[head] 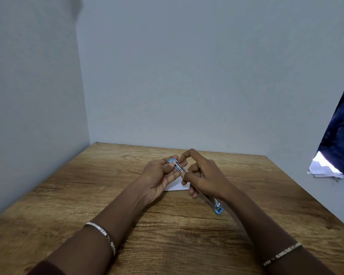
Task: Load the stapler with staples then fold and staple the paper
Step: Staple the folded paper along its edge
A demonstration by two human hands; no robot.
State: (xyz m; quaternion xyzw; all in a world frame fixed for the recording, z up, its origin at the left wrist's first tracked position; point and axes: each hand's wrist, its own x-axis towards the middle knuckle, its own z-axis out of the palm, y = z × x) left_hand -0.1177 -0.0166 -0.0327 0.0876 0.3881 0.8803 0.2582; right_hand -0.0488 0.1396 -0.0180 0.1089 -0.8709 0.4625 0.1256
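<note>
Two hands: both are raised just above the middle of the wooden table (72, 195), meeting fingertip to fingertip.
Left hand (159, 175): palm turned up, its fingers curled round the stapler (176, 165), thumb lying along its left side.
Stapler: small, bright metal with a blue tip at its far-left end; it lies slanted across the left fingers, its other end pointing at the right hand.
Right hand (204, 175): forefinger arched high, its tip coming down on the stapler; thumb closing on the stapler's near end in a pinch; the remaining fingers are tucked in.
Metal bar (216, 205): blue-capped, it sticks out from under the right hand toward the near right; whether it joins the stapler I cannot tell.
Staples: too small to make out.
Paper (176, 187): white, flat on the table directly under the hands, mostly hidden by them.
Wrists: one bracelet (103, 234) on the left, another bangle (282, 254) on the right.
Far right: stack of white sheets (324, 169) beneath dark blue cloth (342, 132).
</note>
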